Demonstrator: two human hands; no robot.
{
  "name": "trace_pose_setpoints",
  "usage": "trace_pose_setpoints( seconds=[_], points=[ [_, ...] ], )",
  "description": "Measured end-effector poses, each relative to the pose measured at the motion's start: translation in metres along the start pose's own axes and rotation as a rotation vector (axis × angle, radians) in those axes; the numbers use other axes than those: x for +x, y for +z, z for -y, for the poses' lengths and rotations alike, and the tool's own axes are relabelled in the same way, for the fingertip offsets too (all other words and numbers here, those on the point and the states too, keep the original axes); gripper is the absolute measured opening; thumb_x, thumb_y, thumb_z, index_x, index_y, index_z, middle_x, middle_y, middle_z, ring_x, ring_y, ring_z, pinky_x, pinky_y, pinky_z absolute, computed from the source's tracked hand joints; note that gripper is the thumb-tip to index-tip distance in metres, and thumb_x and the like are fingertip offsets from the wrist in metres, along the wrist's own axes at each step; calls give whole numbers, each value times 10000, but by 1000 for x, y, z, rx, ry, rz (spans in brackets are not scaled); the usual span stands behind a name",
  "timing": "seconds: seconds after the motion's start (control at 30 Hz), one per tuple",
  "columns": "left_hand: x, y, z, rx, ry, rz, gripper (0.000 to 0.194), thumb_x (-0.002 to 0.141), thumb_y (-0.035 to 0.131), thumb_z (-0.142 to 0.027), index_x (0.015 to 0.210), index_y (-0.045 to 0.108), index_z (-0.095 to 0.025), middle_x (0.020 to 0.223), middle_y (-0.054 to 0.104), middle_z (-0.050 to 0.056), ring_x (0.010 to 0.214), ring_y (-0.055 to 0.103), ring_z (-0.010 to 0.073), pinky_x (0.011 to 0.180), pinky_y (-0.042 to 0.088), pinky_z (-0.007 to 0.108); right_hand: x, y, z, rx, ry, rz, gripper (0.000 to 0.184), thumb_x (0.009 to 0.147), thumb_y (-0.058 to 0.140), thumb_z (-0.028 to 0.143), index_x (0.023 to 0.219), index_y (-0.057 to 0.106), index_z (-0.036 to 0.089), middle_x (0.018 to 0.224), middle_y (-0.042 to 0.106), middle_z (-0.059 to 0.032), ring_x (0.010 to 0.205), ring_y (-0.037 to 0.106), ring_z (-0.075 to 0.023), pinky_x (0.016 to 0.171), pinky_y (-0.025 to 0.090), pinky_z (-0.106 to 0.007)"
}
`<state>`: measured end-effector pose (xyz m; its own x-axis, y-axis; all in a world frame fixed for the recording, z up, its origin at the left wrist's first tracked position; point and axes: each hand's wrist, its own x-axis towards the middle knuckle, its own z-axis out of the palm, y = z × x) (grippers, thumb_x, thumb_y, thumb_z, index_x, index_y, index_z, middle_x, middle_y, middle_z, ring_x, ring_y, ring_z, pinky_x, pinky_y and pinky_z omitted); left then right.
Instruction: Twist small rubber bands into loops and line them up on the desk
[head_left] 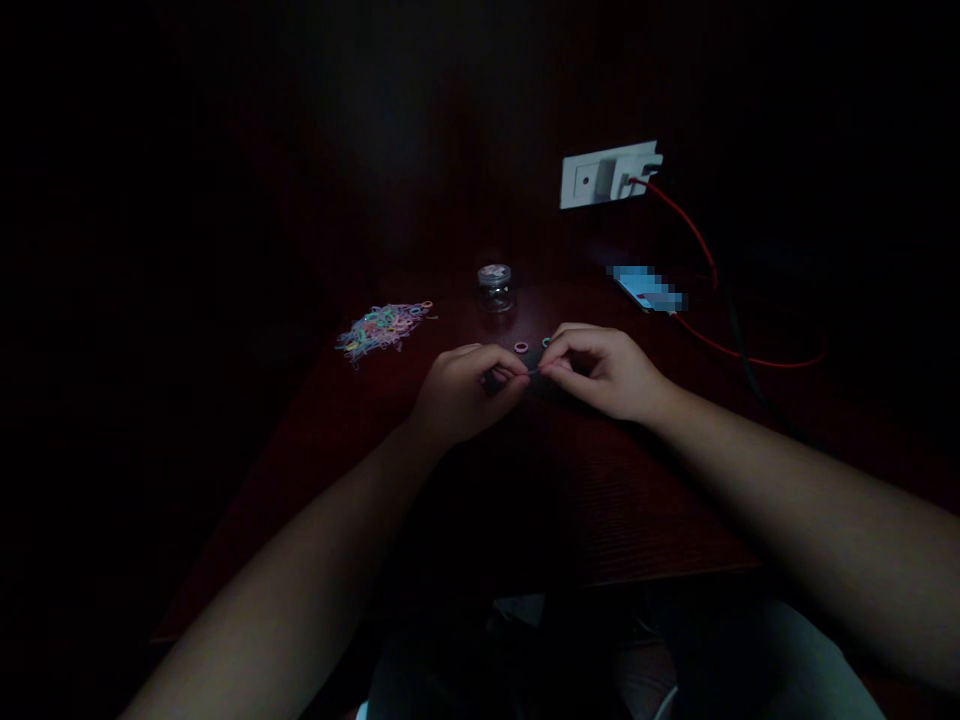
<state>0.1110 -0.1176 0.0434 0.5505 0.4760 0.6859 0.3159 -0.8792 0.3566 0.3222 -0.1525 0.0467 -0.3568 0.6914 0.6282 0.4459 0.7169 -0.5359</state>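
Between the pinched fingertips of my left hand (466, 392) and my right hand (600, 368) runs a small, thin, greyish rubber band (533, 372). Both hands are closed on it, low over the table. Just beyond the fingers lie a pink rubber band (521, 347) and a green rubber band (546, 342), the green one partly hidden by my right hand. Off to the left is a loose pile of pastel rubber bands (386, 328). Behind my hands stands a small clear round jar (495, 288) with a lid on.
A phone (646, 288) lies at the back right of the dark red table (645, 510). Its red charging cable (750, 358) loops across the right side and up to a white wall socket (609, 175). A dark cord (739, 330) hangs beside it. The room is very dim.
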Motion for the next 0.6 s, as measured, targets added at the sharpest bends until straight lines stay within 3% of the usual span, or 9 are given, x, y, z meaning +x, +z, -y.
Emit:
trace_pose_setpoints(
  seconds=[0.37,0.6],
  points=[
    [-1,1,1,-17,-22,-32,89,808,645,-250,860,673,-185,789,699,12,657,614,95,604,495,216,-1,0,-1,6,26,-13,81,821,623,238,821,664,168,731,561,-18,651,521,-129,632,437,-273],
    [-2,3,2,-39,-39,-34,216,783,689,-257,986,651,-193,858,709,14,704,634,91,601,512,206,-1,0,-1,11,26,3,89,816,642,252,807,669,169,720,553,-14,652,522,-131,632,434,-278]
  ],
)
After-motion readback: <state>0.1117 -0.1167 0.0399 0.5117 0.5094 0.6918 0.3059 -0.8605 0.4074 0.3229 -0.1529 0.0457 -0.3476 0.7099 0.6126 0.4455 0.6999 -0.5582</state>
